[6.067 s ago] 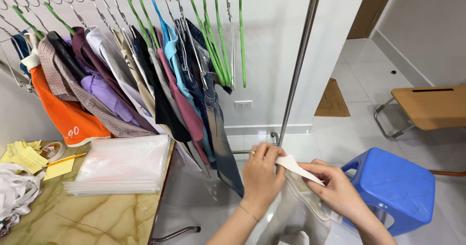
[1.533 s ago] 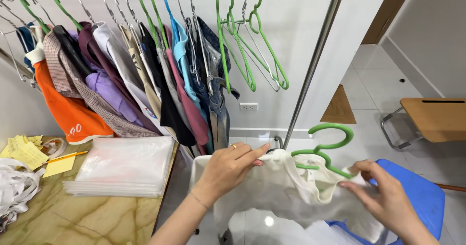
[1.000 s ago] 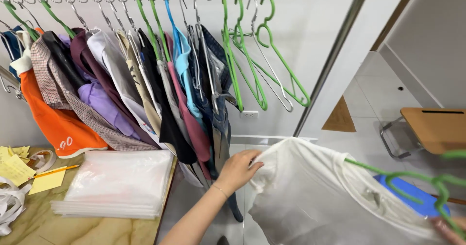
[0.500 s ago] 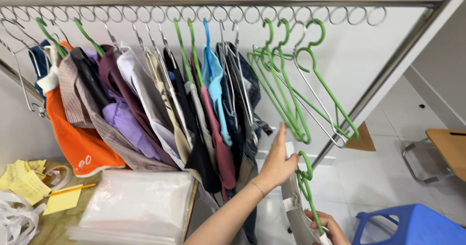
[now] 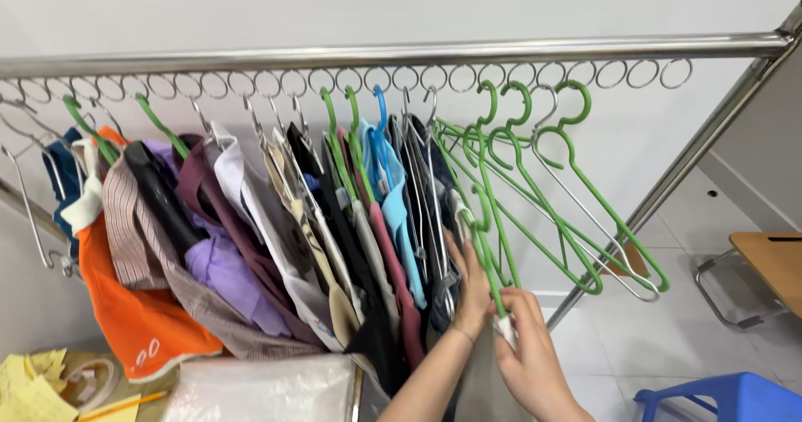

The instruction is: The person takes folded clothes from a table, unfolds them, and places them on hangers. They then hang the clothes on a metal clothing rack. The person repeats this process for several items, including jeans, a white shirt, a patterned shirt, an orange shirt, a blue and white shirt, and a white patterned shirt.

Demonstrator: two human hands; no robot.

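Both hands raised: left hand [image 5: 472,292] fingers extended upward; right hand [image 5: 526,351] fingers curled, gripping.

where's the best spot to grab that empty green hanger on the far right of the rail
Judging by its pose, take the empty green hanger at the straight neck just under its hook, coming from the right, where nothing hangs. The hook sits in a ring of the steel rail, so it should lift up and out. Its lower bar tangles with neighbouring green hangers, making a low grip awkward.

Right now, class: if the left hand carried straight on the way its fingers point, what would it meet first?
The left hand points up; likely first the green hanger beside it, then the steel rail. Depth is unclear.
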